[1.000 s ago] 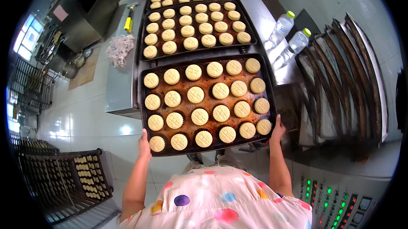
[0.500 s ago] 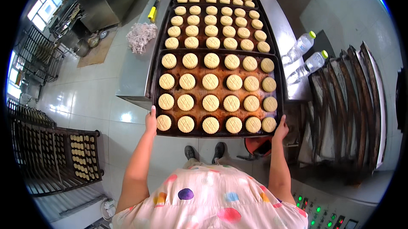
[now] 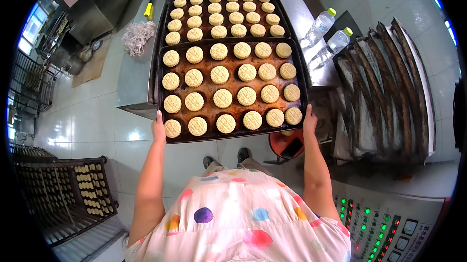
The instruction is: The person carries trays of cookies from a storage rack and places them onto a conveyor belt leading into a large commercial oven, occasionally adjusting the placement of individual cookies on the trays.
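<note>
We have the dark baking tray [image 3: 206, 90] at the centre, its round cookies [image 3: 223, 98] in four rows of six. Our left hand [image 3: 158, 129] grips its near corner at eight o'clock, our right hand [image 3: 310, 121] the one at four. At twelve, just beyond, lies a second loaded tray [image 3: 206, 26]. We see a shaggy rag [image 3: 138, 38] on the grey desk [image 3: 136, 75] at ten, clear bottles [image 3: 320, 27] at two.
</note>
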`<state>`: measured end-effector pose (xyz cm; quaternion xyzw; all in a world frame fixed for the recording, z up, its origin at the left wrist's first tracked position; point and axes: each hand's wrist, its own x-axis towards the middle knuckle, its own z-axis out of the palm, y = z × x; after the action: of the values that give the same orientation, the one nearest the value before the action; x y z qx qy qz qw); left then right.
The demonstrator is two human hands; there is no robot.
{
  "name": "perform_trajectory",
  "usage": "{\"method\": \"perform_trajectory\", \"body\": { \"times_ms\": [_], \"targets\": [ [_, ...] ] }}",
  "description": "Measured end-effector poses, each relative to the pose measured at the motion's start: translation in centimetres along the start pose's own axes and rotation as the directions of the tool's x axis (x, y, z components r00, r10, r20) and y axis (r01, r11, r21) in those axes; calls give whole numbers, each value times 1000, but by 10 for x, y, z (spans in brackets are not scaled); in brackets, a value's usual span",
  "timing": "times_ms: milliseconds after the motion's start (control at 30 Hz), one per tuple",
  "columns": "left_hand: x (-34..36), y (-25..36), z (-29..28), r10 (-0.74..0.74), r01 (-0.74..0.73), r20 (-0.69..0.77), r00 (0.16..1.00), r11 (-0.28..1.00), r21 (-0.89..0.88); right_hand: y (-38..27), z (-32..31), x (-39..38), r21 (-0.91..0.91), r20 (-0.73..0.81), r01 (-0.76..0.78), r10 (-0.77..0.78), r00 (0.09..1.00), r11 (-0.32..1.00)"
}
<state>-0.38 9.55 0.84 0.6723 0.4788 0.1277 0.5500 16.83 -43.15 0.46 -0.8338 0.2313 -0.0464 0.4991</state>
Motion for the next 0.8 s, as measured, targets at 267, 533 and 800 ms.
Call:
{"method": "perform_trajectory", "body": {
  "times_ms": [267, 533, 800],
  "targets": [
    [3, -2, 0, -28, 27, 16, 999, 999, 42, -59, -11, -57, -302, 18, 631, -658, 753, 714],
    [22, -26, -4, 26, -17, 79, 997, 994, -111, -96, -27, -76, -419, 480, 771, -604, 636, 479],
    [7, -6, -3, -51, 53, 58, 997, 998, -40, -101, -21, -64, -531, 661, 758, -374, 650, 379]
  ]
}}
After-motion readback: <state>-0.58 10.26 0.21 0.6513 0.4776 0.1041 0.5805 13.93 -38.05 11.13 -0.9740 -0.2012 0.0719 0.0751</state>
